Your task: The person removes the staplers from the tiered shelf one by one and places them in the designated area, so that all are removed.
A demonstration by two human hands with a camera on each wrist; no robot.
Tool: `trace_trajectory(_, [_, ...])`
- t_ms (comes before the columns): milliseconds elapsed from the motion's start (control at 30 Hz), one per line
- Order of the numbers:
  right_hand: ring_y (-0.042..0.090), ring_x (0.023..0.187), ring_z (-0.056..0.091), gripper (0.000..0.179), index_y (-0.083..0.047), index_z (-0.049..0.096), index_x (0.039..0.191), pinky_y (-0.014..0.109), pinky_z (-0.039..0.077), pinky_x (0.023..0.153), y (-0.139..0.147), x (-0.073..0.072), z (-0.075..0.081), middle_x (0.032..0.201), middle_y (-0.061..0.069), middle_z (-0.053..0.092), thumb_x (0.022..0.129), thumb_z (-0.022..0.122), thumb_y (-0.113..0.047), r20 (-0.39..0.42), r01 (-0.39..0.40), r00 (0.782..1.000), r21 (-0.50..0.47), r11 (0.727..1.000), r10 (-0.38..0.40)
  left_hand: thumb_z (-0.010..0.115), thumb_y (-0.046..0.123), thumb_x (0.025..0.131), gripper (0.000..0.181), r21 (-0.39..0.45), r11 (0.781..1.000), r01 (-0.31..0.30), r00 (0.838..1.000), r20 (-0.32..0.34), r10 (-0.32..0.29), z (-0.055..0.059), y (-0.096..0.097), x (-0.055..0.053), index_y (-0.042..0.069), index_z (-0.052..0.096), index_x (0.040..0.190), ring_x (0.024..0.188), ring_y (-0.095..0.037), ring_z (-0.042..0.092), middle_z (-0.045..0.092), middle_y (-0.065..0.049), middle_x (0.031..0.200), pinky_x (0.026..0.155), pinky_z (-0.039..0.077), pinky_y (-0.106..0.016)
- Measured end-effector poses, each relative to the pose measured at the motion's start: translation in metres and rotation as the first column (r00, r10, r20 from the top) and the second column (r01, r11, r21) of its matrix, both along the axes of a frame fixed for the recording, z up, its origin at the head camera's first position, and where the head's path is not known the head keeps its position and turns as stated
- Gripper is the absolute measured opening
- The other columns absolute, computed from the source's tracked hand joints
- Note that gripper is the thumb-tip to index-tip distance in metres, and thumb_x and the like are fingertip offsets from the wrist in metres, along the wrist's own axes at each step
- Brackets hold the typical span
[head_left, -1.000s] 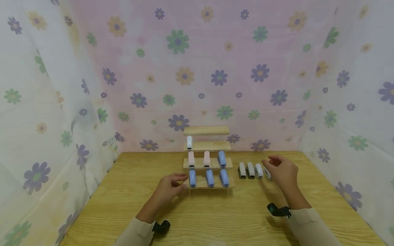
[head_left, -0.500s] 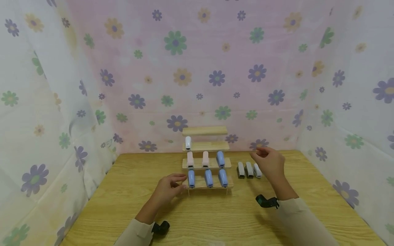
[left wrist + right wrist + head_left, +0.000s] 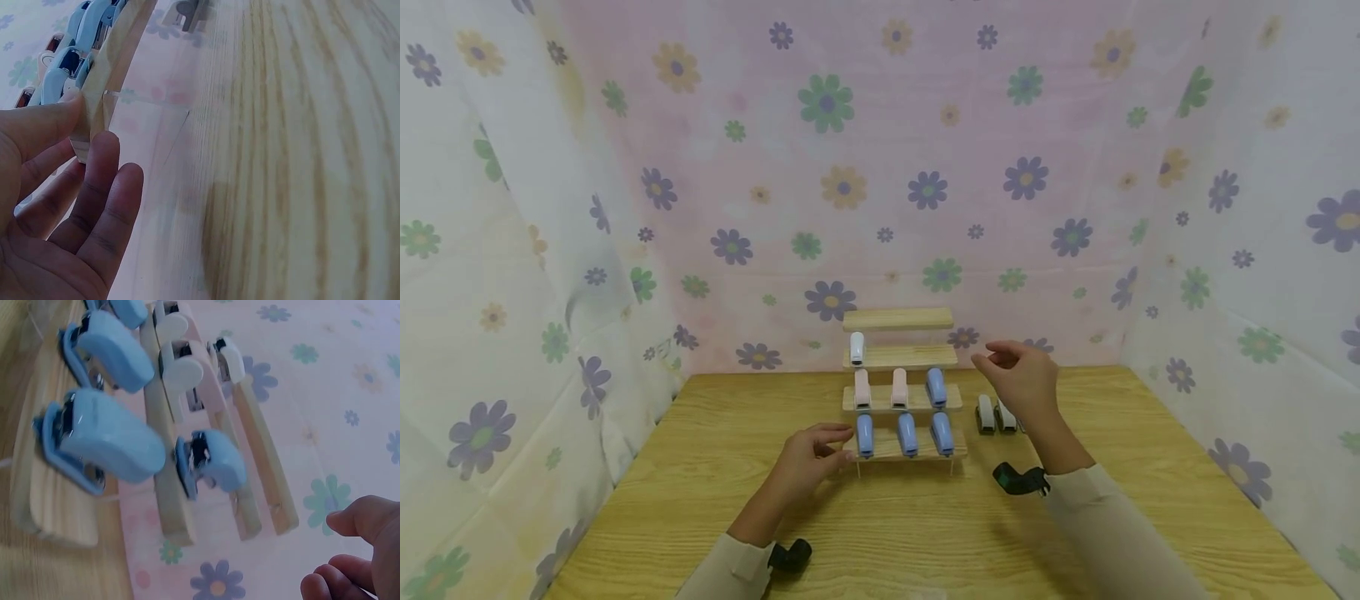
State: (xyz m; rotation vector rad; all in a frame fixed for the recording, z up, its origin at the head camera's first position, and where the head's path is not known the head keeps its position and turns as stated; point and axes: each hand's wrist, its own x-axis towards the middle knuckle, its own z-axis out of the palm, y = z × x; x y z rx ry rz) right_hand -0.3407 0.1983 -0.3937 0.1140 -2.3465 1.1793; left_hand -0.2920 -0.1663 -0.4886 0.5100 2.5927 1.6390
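A wooden tiered stand [image 3: 897,319] bears small staplers. Several blue staplers [image 3: 865,435] stand on the bottom tier and one blue on the second, beside two pink staplers [image 3: 899,388]. One white stapler [image 3: 857,348] is on the third tier's left. My left hand [image 3: 808,458] grips the bottom tier's left end; in the left wrist view its thumb [image 3: 53,119] lies on top next to a blue stapler. My right hand [image 3: 1018,379] hovers right of the third tier, thumb and fingers apart. In the right wrist view no object shows between its fingertips.
Two grey-white staplers [image 3: 985,414] stand on the wooden table [image 3: 880,533] right of the stand, below my right hand. A sliver of another shows beside my wrist. Flowered cloth [image 3: 925,125] walls the table at the back and both sides.
My right hand has moved left and up, from the right end of the row of loose staplers towards the stand's third tier. My left hand stays at the stand.
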Motion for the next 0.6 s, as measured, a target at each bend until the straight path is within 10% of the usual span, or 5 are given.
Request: trace_trajectory(600, [0.022,0.090,0.069,0.039,-0.015,0.077,0.121,0.041,0.061,0.079,-0.073,-0.006,0.024,0.096,0.003,0.074,0.091,0.081,-0.039,0.036,-0.145,0.989,-0.045,0.988,0.147,0.077,0.025,0.096,0.037,0.003,1.000,-0.018,1.000,0.008,0.017,0.001,0.001,-0.001,0.013,0.073,0.131,0.097,-0.018,0.070,0.061,-0.006,0.145,0.074,0.063,-0.030])
